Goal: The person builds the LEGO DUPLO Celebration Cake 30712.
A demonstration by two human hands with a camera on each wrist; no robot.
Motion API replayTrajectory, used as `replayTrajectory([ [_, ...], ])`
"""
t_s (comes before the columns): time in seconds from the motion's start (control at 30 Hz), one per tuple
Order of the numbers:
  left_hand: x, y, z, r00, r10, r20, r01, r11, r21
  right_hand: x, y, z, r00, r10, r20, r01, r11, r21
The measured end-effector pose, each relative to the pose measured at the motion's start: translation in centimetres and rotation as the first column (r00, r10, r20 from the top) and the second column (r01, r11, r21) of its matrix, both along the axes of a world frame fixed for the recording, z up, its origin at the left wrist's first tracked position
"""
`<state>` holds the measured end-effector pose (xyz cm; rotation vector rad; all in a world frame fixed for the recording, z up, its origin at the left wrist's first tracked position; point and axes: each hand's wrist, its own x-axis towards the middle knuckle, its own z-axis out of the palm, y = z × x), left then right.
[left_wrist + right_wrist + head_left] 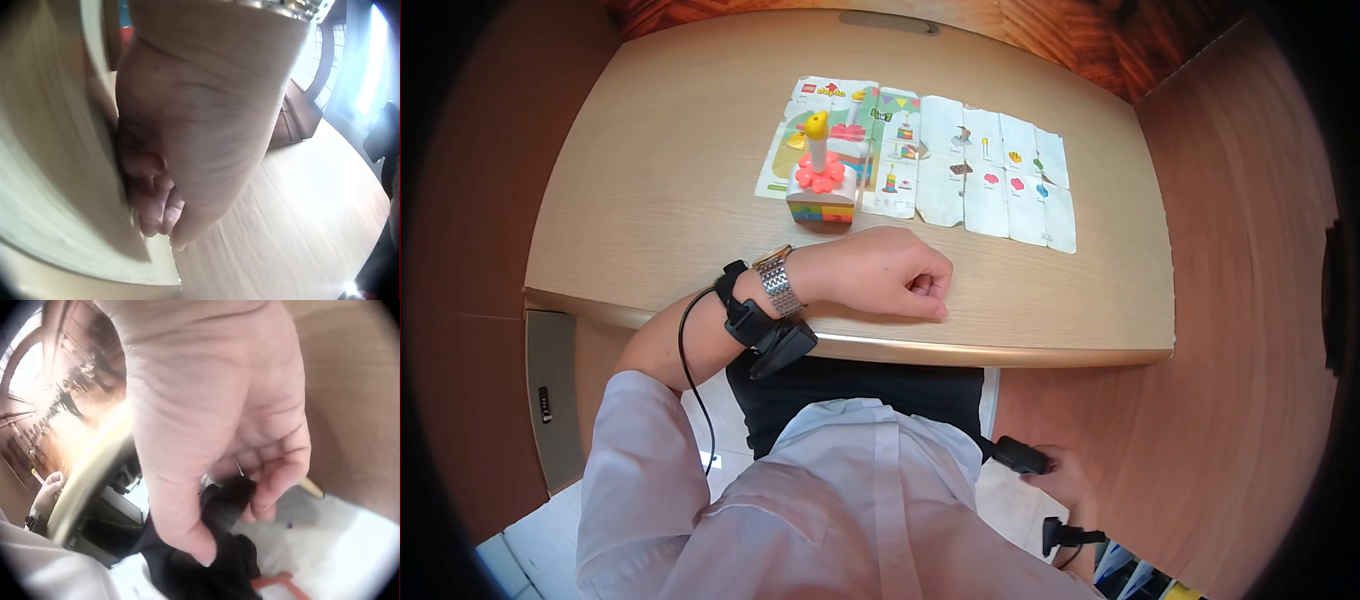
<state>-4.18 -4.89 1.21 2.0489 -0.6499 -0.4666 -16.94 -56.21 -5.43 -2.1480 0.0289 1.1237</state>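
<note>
My left hand (870, 275) rests on the table near its front edge, fingers loosely curled and nothing held. In the left wrist view the left hand (194, 125) shows its bent fingers close to the tabletop. Beyond it stands a toy-brick cake (822, 195) with coloured bricks, a pink flower piece and a candle with a yellow tip. Below the table's right side, my right hand (1065, 480) holds a small black box-shaped object (1020, 455) near my waist. In the right wrist view, the fingers curl round the dark object (228, 503), partly hiding it.
An unfolded, creased instruction leaflet (940, 165) lies behind and right of the cake on the wooden table (650, 210). Brown panels (1250, 250) flank the table. A black cable (685, 350) runs down from the left wrist. Black trousers show under the table edge.
</note>
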Motion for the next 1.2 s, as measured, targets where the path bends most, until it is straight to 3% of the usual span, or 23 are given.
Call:
replayTrajectory([
  [0.1,-0.2,-0.1,0.7,0.999,-0.004,-0.042,0.002,0.999,-0.043,3.3,4.8,8.4,0.994,-0.045,0.103,0.054,0.995,-0.083],
  [0.17,-0.3,-0.4,0.8,0.997,-0.009,-0.075,0.003,0.997,-0.079,5.3,8.3,11.1,0.986,-0.034,0.163,0.053,0.992,-0.113],
  [0.23,-0.6,-0.6,0.6,0.997,-0.036,-0.065,0.022,0.98,-0.197,7.0,10.8,12.1,0.954,0.071,0.292,-0.162,0.939,0.302],
  [0.27,-0.7,-0.7,0.5,0.997,-0.033,-0.064,0.02,0.981,-0.195,8.0,12.6,12.6,0.953,0.072,0.293,-0.165,0.938,0.304],
  [0.33,-0.8,-0.7,0.5,0.991,-0.127,-0.034,0.109,0.942,-0.316,10.4,16.6,13.1,0.825,0.249,0.508,-0.414,0.877,0.243],
  [0.4,-0.8,-0.4,0.6,0.991,-0.131,-0.019,0.12,0.951,-0.285,13.2,19.9,13.6,0.702,0.353,0.619,-0.525,0.843,0.115],
  [0.47,-0.5,-0.2,0.9,0.991,-0.133,0.003,0.129,0.957,-0.26,15.0,23.2,14.1,0.669,0.291,0.683,-0.518,0.842,0.149],
  [0.53,-0.4,0.0,1.4,0.996,0.053,-0.069,-0.067,0.974,-0.215,16.4,25.2,14.4,0.589,0.223,0.777,-0.517,0.842,0.151],
  [0.6,-0.1,0.3,1.2,0.991,0.09,-0.097,-0.11,0.967,-0.229,17.0,26.8,14.5,0.579,0.256,0.774,-0.533,0.837,0.122],
  [0.67,0.1,0.2,0.1,0.974,0.224,-0.023,-0.22,0.925,-0.309,17.4,27.9,13.0,0.671,-0.003,0.742,-0.421,0.821,0.384],
  [0.7,0.0,0.2,1.1,0.958,0.234,-0.163,-0.275,0.911,-0.308,17.4,28.1,12.6,0.724,-0.036,0.689,-0.392,0.801,0.453],
  [0.73,0.1,0.1,0.9,0.957,0.239,-0.162,-0.28,0.908,-0.312,17.4,28.3,11.9,0.722,-0.029,0.691,-0.398,0.8,0.449],
  [0.8,0.4,-0.2,0.1,0.946,0.322,-0.03,-0.282,0.777,-0.563,17.3,28.3,9.4,0.793,-0.234,0.563,-0.214,0.757,0.617],
  [0.83,0.3,-0.2,0.6,0.95,0.245,-0.194,-0.312,0.694,-0.648,17.5,27.3,7.9,0.888,-0.214,0.408,-0.123,0.742,0.659],
  [0.87,0.4,-0.1,0.3,0.948,0.248,-0.197,-0.316,0.692,-0.649,17.2,27.0,6.6,0.889,-0.211,0.406,-0.124,0.743,0.658],
  [0.93,0.4,-0.2,-0.2,0.955,0.139,-0.26,-0.289,0.614,-0.734,16.4,26.5,5.2,0.977,-0.163,0.134,-0.017,0.572,0.82],
  [0.97,0.3,-0.2,-0.3,0.954,0.139,-0.264,-0.292,0.613,-0.734,16.0,26.6,5.0,0.979,-0.158,0.129,-0.035,0.494,0.869],
  [1.0,0.0,-0.3,-0.3,0.945,0.136,-0.298,-0.313,0.641,-0.7,15.4,27.5,5.3,0.979,-0.159,0.126,-0.031,0.496,0.868],
  [1.07,-0.2,-0.6,-0.4,0.934,0.128,-0.333,-0.329,0.671,-0.664,14.5,29.2,6.0,0.905,-0.391,0.165,0.028,0.443,0.896],
  [1.2,-0.2,-0.5,0.0,0.936,0.174,-0.306,-0.336,0.7,-0.63,14.5,28.4,5.6,0.907,-0.417,0.061,0.1,0.355,0.929],
])
